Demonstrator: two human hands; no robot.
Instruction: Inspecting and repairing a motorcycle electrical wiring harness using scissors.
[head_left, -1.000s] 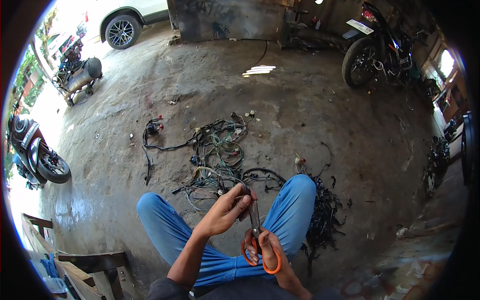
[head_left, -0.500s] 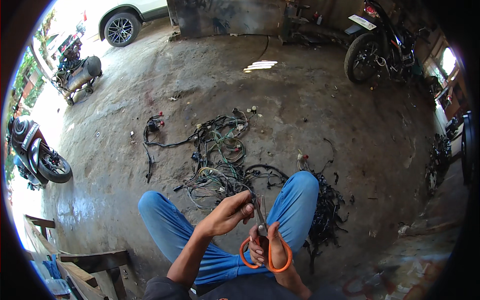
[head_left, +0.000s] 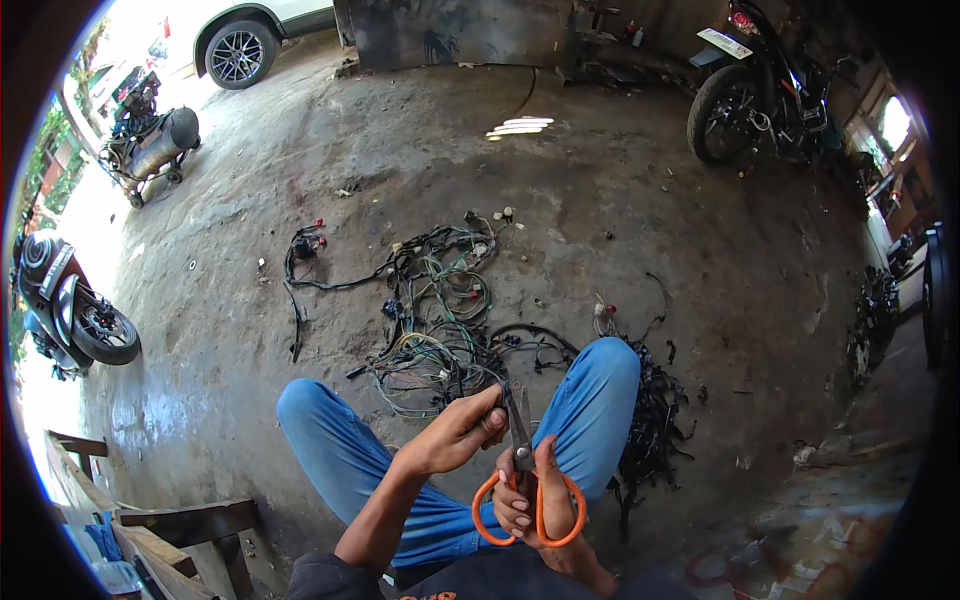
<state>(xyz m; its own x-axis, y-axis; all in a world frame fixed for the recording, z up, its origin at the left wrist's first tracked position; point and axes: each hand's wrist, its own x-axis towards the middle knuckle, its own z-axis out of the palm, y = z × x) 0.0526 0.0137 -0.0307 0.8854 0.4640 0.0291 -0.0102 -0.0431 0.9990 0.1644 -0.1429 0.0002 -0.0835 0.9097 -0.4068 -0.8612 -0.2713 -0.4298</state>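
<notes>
My right hand [head_left: 513, 512] grips a pair of scissors [head_left: 522, 455] with orange handles, its fingers and thumb in the loops. The blades point away from me and stand slightly apart. Beside their tips, my left hand [head_left: 455, 435] is closed in a pinch on a dark strand of a wiring harness [head_left: 430, 362]; the exact hold is partly hidden by the fingers. The harness sprawls over the floor beyond my knees, a tangle of black-wrapped, green and pale wires with white and red connectors.
Black scraps [head_left: 655, 425] lie heaped beside my right knee. A motorcycle [head_left: 745, 110] stands at the far right, another motorcycle [head_left: 85, 310] at the left. An air compressor [head_left: 165, 145] and a white car [head_left: 290, 25] are at the far left. A wooden bench [head_left: 190, 520] is at the near left.
The scissors' handles and blades have spread a little wider. My left hand keeps its pinch in almost the same place.
</notes>
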